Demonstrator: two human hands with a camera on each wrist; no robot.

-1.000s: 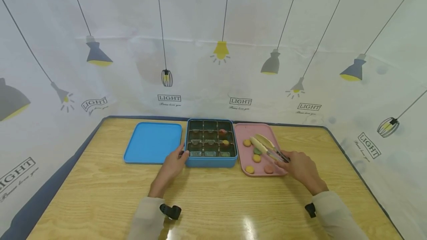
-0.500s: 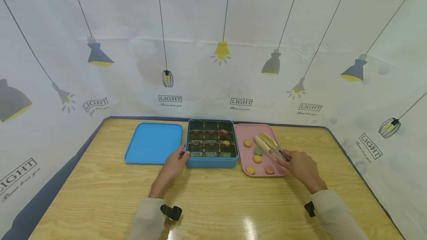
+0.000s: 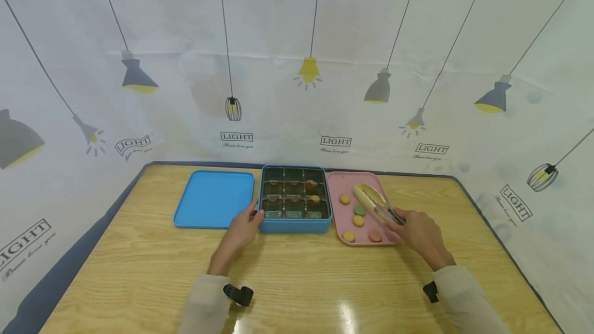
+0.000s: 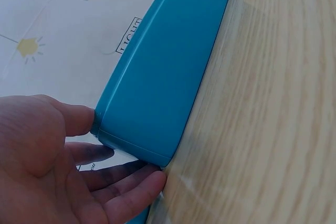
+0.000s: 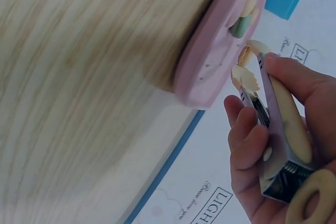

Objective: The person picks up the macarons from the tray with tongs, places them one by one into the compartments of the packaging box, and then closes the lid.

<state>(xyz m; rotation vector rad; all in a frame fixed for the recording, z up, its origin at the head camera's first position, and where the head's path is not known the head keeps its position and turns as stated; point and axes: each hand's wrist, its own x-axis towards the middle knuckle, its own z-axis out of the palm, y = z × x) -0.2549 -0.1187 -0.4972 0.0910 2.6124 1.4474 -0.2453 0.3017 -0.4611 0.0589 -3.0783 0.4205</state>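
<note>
Tongs [image 3: 366, 200] over the pink tray [image 3: 341, 216], left hand [image 3: 240, 229] at the blue box [image 3: 294, 226]

Head view: the blue box stands mid-way along the far edge of the table [image 3: 297, 285], coloured pieces [image 3: 315, 198] in its right-hand column. Left of it, towards the far-left corner, lies a flat blue panel [image 3: 213, 200]. The pink tray, just right of the box, bears three yellow macarons [image 3: 358, 220], a green macaron [image 3: 359, 211] and, near its front edge, a pinkish macaron [image 3: 375, 236]. The right hand [image 3: 419, 232] grips the tongs.

Left wrist: the thumb touches the box's rim at a corner; the other fingers extend loosely beside it (how firmly they press, I cannot tell).

Right wrist: thumb and fingers curl round the tongs, whose tips stand parted.
</note>
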